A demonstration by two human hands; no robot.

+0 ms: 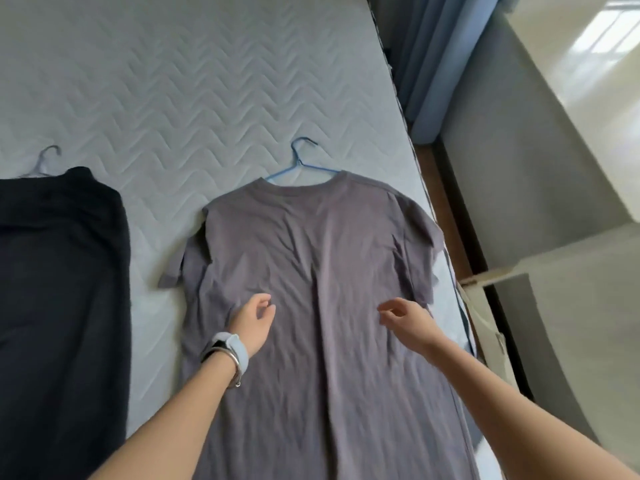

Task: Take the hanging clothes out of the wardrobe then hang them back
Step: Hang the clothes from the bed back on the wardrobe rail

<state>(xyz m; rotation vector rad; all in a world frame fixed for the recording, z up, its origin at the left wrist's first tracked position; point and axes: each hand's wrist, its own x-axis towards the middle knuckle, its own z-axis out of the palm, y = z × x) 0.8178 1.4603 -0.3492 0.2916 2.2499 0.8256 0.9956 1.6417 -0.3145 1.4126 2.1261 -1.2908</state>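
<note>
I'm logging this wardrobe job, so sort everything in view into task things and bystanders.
Job: grey T-shirt, blue hanger, dark garment, its pale hanger.
Just lying about: mattress, blue curtain, wristband.

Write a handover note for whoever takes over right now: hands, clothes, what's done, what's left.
Left hand: loosely curled, holding nothing, over the grey T-shirt.
Right hand: the same.
Grey T-shirt lies flat on the mattress, on its blue hanger. Dark garment lies to its left, on a pale hanger.
Done: both garments are out and laid on the bed.
Left: hang both back in the wardrobe.
</note>
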